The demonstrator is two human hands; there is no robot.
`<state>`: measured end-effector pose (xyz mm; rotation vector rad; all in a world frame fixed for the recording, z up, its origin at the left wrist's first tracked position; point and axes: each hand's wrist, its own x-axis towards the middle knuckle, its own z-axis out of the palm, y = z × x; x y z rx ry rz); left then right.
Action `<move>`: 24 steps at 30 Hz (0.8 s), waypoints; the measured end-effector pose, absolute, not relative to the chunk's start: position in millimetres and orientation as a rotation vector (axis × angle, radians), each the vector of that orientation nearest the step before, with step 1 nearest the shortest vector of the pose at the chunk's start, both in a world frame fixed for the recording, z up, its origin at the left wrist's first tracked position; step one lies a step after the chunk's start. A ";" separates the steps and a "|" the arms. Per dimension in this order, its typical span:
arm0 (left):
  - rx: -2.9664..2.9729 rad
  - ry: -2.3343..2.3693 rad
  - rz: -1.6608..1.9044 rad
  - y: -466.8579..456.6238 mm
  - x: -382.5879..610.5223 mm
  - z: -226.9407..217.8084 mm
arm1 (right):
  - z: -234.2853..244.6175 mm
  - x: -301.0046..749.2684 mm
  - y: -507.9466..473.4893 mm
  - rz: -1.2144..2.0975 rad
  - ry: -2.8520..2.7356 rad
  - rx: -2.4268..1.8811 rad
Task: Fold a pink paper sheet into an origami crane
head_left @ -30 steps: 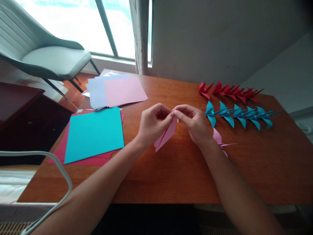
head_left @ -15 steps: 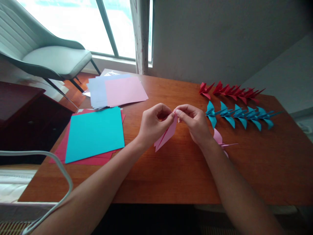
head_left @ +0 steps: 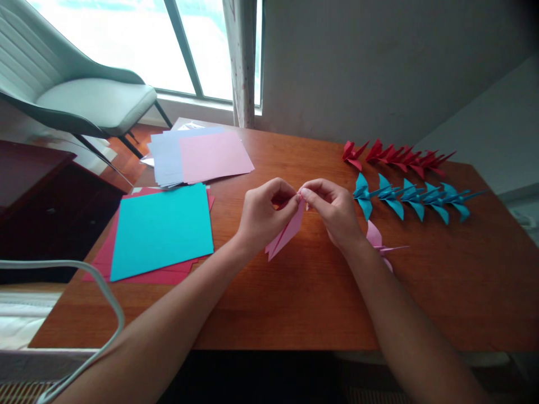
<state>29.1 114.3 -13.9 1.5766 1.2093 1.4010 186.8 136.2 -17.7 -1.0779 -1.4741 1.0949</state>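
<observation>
Between my two hands is a folded piece of pink origami paper [head_left: 287, 234], its pointed lower end hanging down to the left. My left hand [head_left: 268, 212] pinches its upper part between thumb and fingers. At the top tip, my right hand [head_left: 332, 210] also pinches the paper, thumb and forefinger pressed together. Both sets of fingertips meet there and hide the small fold. A finished pink paper crane [head_left: 378, 244] lies partly behind my right forearm.
Red paper cranes [head_left: 393, 155] and blue paper cranes [head_left: 410, 196] stand in rows at the right on the wooden table [head_left: 269, 314]. Blue sheets [head_left: 164, 233] over red ones lie at left, pale and pink sheets [head_left: 214, 154] behind. A white cable [head_left: 113, 297] arches at lower left.
Both hands stay pinched on the pink paper with almost no movement. The view has shifted very slightly.
</observation>
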 end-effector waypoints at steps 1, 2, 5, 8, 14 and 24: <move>1.592 1.216 1.400 114.1 29.2 -13.7 | -17.8 186.7 136.2 1.096 -1.473 -1.079; 1.609 1.224 1.400 113.8 29.4 -13.4 | -17.8 186.7 136.1 1.096 -1.473 -1.084; 1.652 1.253 1.395 112.9 29.6 -13.0 | -18.1 186.6 136.0 1.088 -1.479 -1.103; 1.677 1.285 1.378 112.5 29.4 -13.7 | -18.4 186.4 136.1 1.068 -1.479 -1.120; 1.650 1.285 1.380 113.8 29.0 -15.2 | -17.0 185.7 135.7 1.113 -1.455 -1.120; 1.481 1.160 1.401 115.9 28.8 -14.9 | -16.8 184.7 135.3 1.182 -1.418 -1.058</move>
